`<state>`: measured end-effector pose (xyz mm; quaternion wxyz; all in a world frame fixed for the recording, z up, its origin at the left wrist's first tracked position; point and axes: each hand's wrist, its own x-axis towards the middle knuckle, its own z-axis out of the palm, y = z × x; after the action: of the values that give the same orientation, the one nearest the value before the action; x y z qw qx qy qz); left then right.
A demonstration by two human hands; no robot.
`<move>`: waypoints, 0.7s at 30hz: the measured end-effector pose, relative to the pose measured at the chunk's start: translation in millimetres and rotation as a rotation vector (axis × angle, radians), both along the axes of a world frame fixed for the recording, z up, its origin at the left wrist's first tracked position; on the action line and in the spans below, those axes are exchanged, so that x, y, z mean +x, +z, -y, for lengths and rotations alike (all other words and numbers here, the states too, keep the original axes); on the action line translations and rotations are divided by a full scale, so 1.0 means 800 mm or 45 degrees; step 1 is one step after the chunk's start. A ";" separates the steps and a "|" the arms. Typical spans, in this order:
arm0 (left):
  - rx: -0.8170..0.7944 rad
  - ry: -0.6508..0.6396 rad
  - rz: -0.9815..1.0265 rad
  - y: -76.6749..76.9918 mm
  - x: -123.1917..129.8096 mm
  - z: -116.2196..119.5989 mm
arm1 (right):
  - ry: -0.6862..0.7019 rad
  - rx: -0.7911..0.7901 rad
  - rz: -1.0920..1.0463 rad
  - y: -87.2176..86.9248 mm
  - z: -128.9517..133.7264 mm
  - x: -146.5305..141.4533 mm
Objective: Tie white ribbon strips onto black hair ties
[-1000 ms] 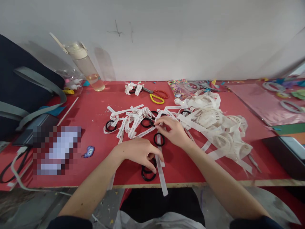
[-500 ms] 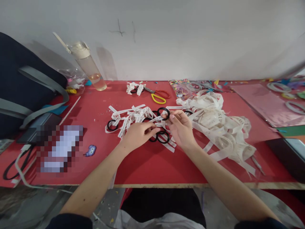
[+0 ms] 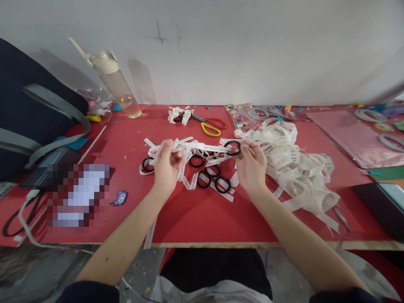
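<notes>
Between my hands a white printed ribbon (image 3: 211, 147) is stretched out above the table. My left hand (image 3: 168, 164) is closed on its left end. At its right end the ribbon meets a black hair tie (image 3: 232, 148), which my right hand (image 3: 251, 163) pinches; whether it is knotted there I cannot tell. Below lie several more black hair ties (image 3: 222, 184) among cut ribbon pieces (image 3: 193, 182). A big tangled heap of white ribbon (image 3: 284, 155) lies just right of my right hand.
Scissors (image 3: 211, 128) with red and yellow handles lie at the back beside a small ribbon bundle (image 3: 180, 116). A water bottle (image 3: 120, 88) stands back left near a dark bag (image 3: 34, 109). A blurred phone (image 3: 80, 195) and a purple trinket (image 3: 120, 198) lie left; a dark box (image 3: 383, 206) is right.
My hands have moved apart, left hand leftward and right hand slightly rightward with the hair tie. The ribbon is now drawn out between them, and more hair ties show below.
</notes>
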<state>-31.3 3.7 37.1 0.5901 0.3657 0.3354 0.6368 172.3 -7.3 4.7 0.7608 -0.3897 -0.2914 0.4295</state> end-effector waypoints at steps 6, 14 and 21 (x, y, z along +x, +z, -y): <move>-0.074 0.522 0.333 0.008 -0.018 -0.013 | -0.547 0.103 -0.076 -0.008 -0.024 0.048; 0.050 0.487 -0.260 -0.011 -0.015 -0.018 | -0.292 0.153 0.172 0.003 -0.013 0.032; 0.471 -0.416 -1.183 -0.008 0.008 0.015 | 0.410 0.045 0.792 0.011 0.027 -0.025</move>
<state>-24.8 -8.4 30.7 0.3964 0.7550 0.3823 0.3559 152.2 -29.0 13.3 0.5648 -0.4377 -0.5744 0.3994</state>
